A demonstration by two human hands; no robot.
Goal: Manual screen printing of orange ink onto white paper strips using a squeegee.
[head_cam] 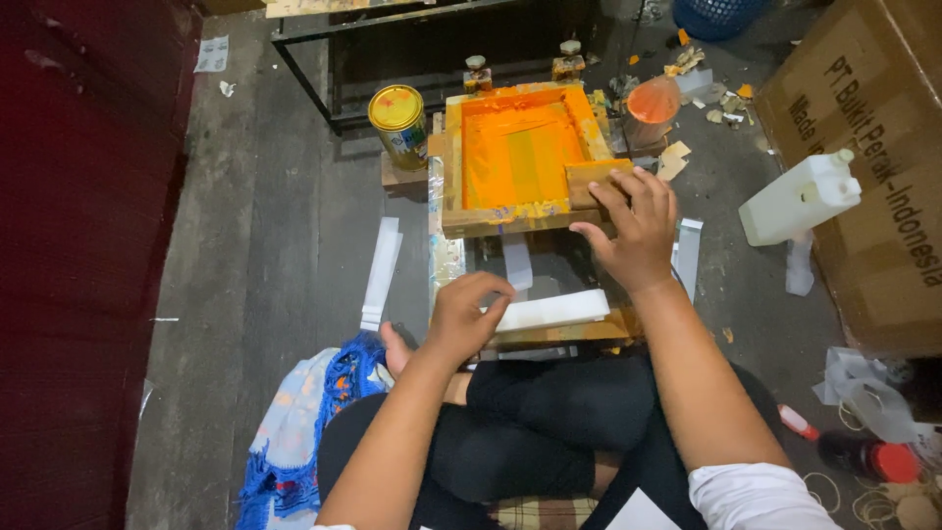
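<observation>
dark plank floor; right hand clamped on the stiff wooden screen frame at 4 o'clock, left hand pinching light, floppy white strips.

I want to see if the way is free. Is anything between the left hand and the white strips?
Nothing visible is. The left hand already rests its fingers on the stack of white strips, touching it. The right hand is farther up, on the wooden squeegee at the orange-inked screen frame.
</observation>
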